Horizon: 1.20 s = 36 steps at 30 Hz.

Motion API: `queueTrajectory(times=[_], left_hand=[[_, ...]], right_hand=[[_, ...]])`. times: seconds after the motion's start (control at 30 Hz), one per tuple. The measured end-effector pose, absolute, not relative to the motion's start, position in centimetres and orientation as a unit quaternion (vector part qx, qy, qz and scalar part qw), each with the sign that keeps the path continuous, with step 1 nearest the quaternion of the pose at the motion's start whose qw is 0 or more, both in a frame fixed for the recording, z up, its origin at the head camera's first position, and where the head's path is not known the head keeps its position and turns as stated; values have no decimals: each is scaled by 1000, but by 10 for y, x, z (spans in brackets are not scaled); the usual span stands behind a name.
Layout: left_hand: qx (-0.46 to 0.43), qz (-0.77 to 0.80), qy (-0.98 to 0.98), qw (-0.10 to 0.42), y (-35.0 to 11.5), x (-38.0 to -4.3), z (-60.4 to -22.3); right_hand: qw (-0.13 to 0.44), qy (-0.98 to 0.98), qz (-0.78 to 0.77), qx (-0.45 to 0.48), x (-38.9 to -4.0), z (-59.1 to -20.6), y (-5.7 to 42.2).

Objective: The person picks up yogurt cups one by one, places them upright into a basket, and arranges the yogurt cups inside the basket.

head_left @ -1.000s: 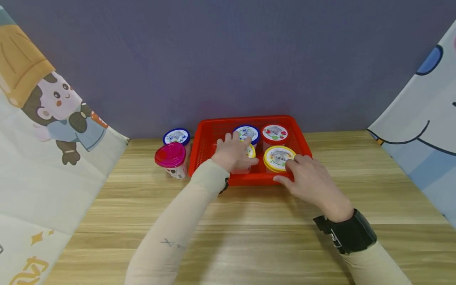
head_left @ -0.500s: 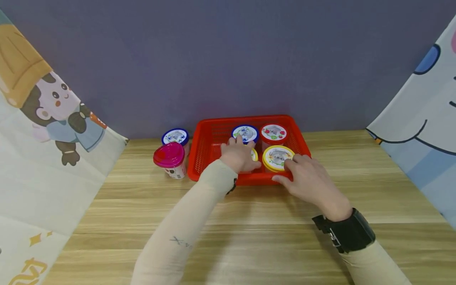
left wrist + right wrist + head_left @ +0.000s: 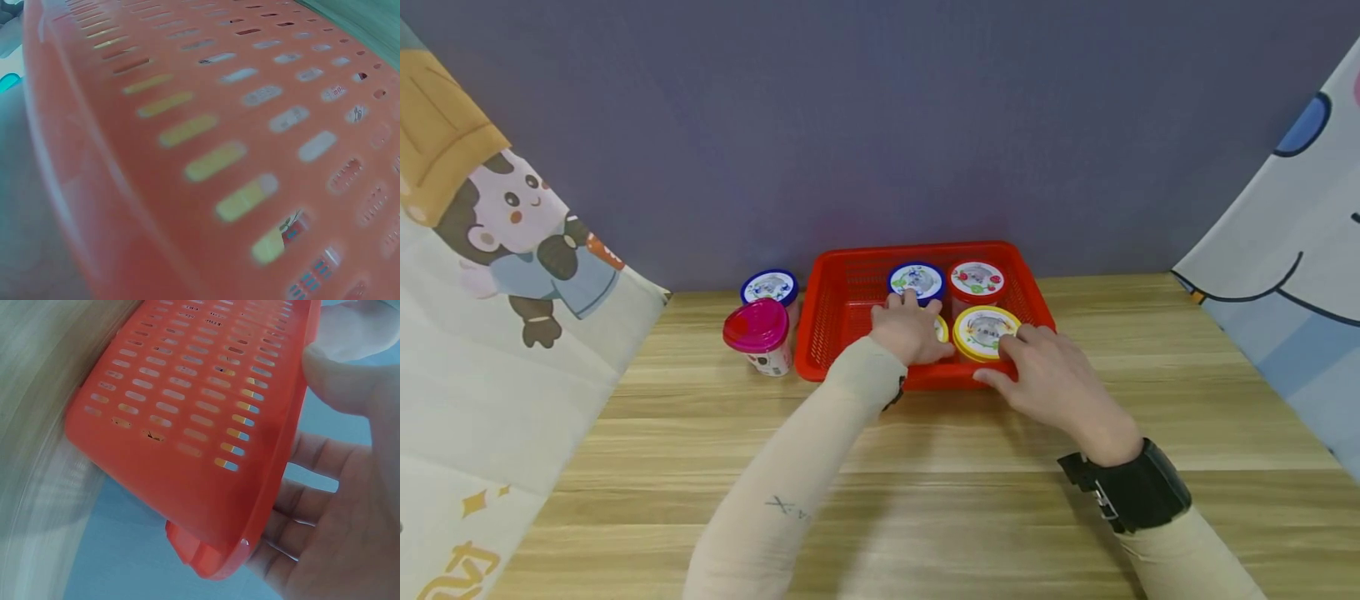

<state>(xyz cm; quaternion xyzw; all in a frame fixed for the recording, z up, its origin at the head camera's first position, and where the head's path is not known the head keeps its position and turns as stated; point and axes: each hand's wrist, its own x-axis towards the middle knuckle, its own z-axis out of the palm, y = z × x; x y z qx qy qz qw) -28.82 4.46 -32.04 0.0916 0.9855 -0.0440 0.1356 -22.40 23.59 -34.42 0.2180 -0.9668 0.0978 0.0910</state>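
Note:
In the head view a red plastic basket stands against the back wall, with several lidded tubs in its right part. My left hand reaches over its front and grips a yellow-lidded tub, mostly hidden under the palm. To the right sits another yellow-lidded tub. Behind are a blue-lidded tub and a red-lidded tub. My right hand holds the basket's front right rim, thumb outside, fingers over it near the yellow lid. The right wrist view shows these fingers curled over the rim.
Left of the basket, on the wooden table, stand a tub with a pink lid and a blue-lidded tub behind it. A grey wall rises behind. Printed cloths hang at both sides.
My left hand has shifted right and slightly toward me with the yellow-lidded tub, up beside the other yellow-lidded one. The right hand keeps its hold on the rim.

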Motion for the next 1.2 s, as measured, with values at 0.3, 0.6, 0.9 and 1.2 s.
queueTrajectory(times=[0.3,0.6,0.9,1.2], left_hand=[[100,-39,986,130,48,-289,-320],[108,-26,985,133,50,-291,-322],[122,-19,983,137,46,-291,-321],[135,-3,980,143,41,-291,-318]], right_hand=[[102,-964,100,223,-225,-346,235],[97,-965,102,220,-224,-346,235],[87,-968,100,214,-224,-346,235],[90,-967,100,216,-224,-346,235]])
